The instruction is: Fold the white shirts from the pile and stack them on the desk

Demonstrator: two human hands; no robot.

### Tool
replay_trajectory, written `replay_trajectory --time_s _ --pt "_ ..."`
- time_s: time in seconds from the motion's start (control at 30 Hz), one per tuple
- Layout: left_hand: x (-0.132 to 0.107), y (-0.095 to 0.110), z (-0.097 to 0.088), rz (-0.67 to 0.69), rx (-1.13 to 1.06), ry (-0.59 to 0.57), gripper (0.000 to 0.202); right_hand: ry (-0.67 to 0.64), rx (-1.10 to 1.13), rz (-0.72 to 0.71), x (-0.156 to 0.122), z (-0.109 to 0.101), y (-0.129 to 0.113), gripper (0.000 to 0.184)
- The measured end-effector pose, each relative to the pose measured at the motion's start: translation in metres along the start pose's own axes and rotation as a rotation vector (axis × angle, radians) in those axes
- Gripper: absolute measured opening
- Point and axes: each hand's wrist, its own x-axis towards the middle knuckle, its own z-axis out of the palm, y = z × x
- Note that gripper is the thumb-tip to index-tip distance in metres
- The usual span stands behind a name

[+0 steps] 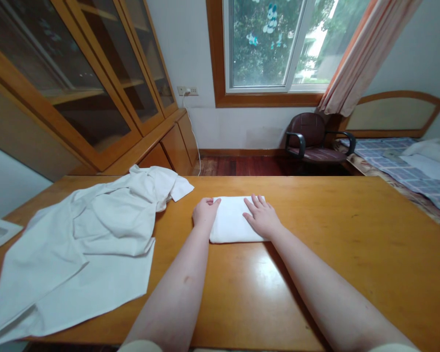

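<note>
A white cloth (232,222), folded into a neat flat rectangle, lies on the wooden table (330,220). At its left edge, my left hand (204,212) is closed, with the thumb on top and the other fingers curled at the side, partly hidden. My right hand (263,216) rests flat over the right part of the cloth, fingers spread and holding nothing. To the left of both hands lies a large crumpled white cloth (110,215), spread loosely and reaching the table's near edge.
A white object with a grey recess (2,231) sits at the table's far left. Beyond the table stand a glass-fronted cabinet (146,129), a dark red armchair (310,137) and a bed (399,161) with checked bedding. A white cord (193,127) hangs from the wall socket.
</note>
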Motion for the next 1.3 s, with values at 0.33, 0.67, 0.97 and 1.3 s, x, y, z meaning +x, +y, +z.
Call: replay_trajectory --time_s 0.33,0.67,0.97,1.3 --pt "-0.002 0.004 -0.003 0.047 0.023 0.023 0.035 0.008 0.023 -0.057 -0.004 -0.007 0.0 0.06" --pt "0.01 -0.008 -0.008 -0.045 -0.154 -0.13 0.032 0.04 0.039 -0.075 -0.007 -0.007 0.0 0.058" --pt "0.009 -0.004 -0.007 -0.027 -0.089 -0.066 0.037 0.039 0.063 -0.078 -0.01 -0.007 -0.002 0.057" --pt "0.001 0.0 -0.013 -0.133 -0.185 -0.037 0.044 0.032 0.09 -0.057 -0.009 -0.006 -0.001 0.057"
